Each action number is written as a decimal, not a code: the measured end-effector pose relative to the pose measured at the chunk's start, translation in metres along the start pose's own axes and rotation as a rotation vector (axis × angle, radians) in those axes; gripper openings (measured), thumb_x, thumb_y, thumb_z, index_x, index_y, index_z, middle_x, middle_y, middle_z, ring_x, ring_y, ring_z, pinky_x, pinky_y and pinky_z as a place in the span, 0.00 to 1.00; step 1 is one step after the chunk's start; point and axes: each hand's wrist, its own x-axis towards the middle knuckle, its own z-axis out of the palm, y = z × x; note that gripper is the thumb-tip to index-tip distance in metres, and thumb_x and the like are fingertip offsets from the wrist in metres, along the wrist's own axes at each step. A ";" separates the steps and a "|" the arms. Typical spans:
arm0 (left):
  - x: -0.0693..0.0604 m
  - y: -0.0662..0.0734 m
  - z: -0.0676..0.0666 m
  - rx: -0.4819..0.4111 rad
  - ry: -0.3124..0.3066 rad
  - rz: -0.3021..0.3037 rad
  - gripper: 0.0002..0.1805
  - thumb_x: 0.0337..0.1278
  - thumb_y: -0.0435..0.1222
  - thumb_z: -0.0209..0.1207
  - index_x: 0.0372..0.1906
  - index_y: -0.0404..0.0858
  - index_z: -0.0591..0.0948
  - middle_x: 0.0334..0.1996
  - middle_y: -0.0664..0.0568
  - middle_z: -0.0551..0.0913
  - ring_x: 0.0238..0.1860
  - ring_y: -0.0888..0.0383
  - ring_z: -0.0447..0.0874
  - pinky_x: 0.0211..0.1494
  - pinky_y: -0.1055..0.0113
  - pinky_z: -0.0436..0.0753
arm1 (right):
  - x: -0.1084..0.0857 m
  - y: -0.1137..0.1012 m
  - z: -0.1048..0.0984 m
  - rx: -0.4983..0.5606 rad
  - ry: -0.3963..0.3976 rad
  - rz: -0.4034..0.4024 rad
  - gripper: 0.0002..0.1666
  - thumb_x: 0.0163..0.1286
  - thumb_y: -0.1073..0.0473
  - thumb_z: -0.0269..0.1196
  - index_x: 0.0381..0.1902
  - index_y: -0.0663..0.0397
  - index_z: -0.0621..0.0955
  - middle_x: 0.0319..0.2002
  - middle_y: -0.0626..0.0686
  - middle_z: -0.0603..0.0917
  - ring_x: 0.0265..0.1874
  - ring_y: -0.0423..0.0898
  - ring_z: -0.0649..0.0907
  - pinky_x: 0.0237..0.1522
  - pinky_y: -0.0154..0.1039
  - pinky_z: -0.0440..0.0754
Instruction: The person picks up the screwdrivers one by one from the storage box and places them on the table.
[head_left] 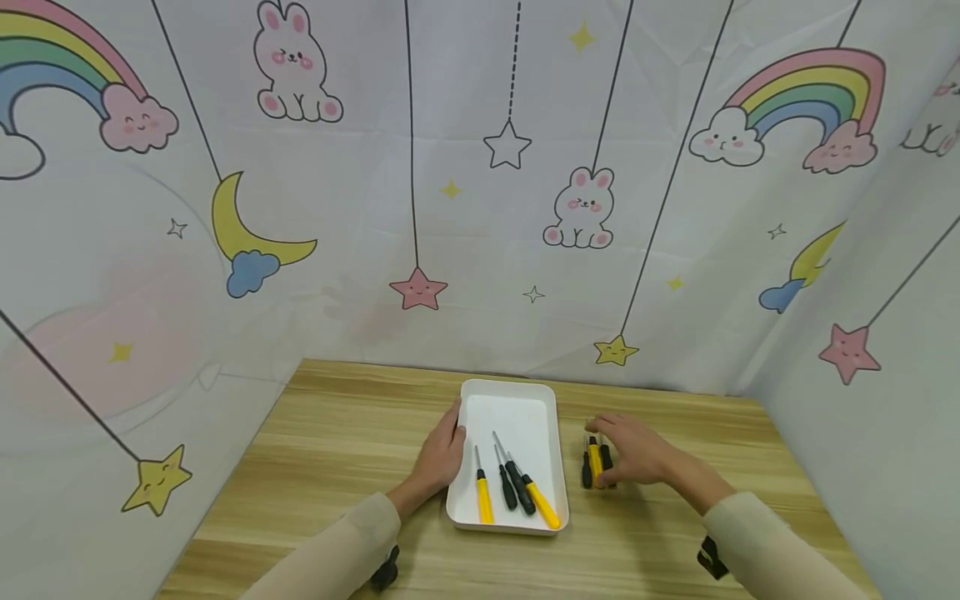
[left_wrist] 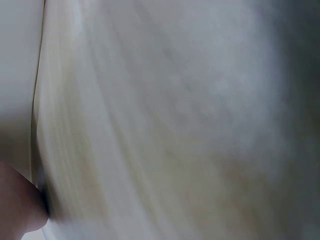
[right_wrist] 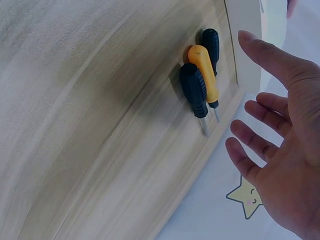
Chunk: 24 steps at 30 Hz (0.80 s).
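Note:
A shallow white tray (head_left: 510, 408) lies on the table, with several yellow- and black-handled screwdrivers (head_left: 516, 487) in its near half. My left hand (head_left: 438, 450) holds the tray's left side, the thumb over the rim and the fingers along the outer wall, mostly hidden. Only a bit of that hand (left_wrist: 20, 205) shows in the left wrist view. To the right of the tray, my right hand (head_left: 637, 450) hovers over three screwdrivers, one yellow (right_wrist: 205, 75) and two black (right_wrist: 194, 87). Its fingers are spread and loosely bent, apart from the handles in the right wrist view.
The wood-grain table (head_left: 360, 408) extends on both sides of the tray. A white cloth wall (head_left: 480, 325) printed with rabbits, stars and rainbows stands behind it, and another cloth side (head_left: 885, 433) closes off the right.

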 end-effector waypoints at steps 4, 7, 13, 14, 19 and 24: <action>0.000 0.000 0.000 -0.011 -0.003 0.004 0.31 0.85 0.33 0.43 0.84 0.30 0.56 0.82 0.37 0.59 0.82 0.39 0.57 0.82 0.43 0.58 | 0.001 -0.004 -0.002 -0.002 0.014 -0.022 0.50 0.57 0.44 0.82 0.70 0.61 0.76 0.69 0.63 0.76 0.69 0.67 0.74 0.69 0.68 0.72; 0.000 0.000 0.000 -0.009 -0.006 0.001 0.31 0.85 0.33 0.43 0.84 0.30 0.56 0.82 0.37 0.59 0.82 0.39 0.57 0.82 0.43 0.58 | 0.002 -0.008 -0.003 0.005 0.017 -0.028 0.49 0.57 0.43 0.82 0.69 0.60 0.77 0.69 0.63 0.77 0.69 0.67 0.75 0.69 0.68 0.73; 0.000 0.000 -0.001 0.004 -0.005 0.001 0.31 0.85 0.33 0.43 0.84 0.30 0.56 0.82 0.38 0.60 0.82 0.41 0.57 0.82 0.44 0.59 | 0.006 -0.012 -0.006 0.005 0.012 -0.032 0.48 0.57 0.42 0.82 0.69 0.58 0.77 0.69 0.61 0.77 0.68 0.65 0.75 0.68 0.67 0.74; 0.000 0.000 -0.001 0.004 -0.005 0.002 0.31 0.85 0.33 0.44 0.84 0.30 0.56 0.82 0.38 0.60 0.82 0.41 0.58 0.82 0.44 0.59 | 0.007 -0.013 -0.006 0.000 0.012 -0.034 0.48 0.57 0.42 0.82 0.69 0.58 0.77 0.68 0.61 0.77 0.68 0.65 0.75 0.68 0.67 0.74; 0.001 0.001 -0.001 0.006 -0.006 0.003 0.31 0.85 0.32 0.44 0.84 0.30 0.56 0.82 0.38 0.60 0.81 0.41 0.58 0.82 0.45 0.59 | 0.010 -0.018 -0.006 -0.005 0.017 -0.046 0.49 0.58 0.44 0.82 0.70 0.60 0.77 0.70 0.63 0.76 0.69 0.66 0.75 0.68 0.67 0.73; 0.000 0.000 -0.001 0.012 -0.004 -0.001 0.31 0.84 0.33 0.44 0.84 0.30 0.56 0.82 0.37 0.60 0.81 0.40 0.58 0.82 0.44 0.59 | 0.011 -0.023 -0.006 -0.001 0.027 -0.064 0.48 0.58 0.46 0.82 0.71 0.62 0.76 0.71 0.65 0.75 0.70 0.67 0.74 0.67 0.69 0.74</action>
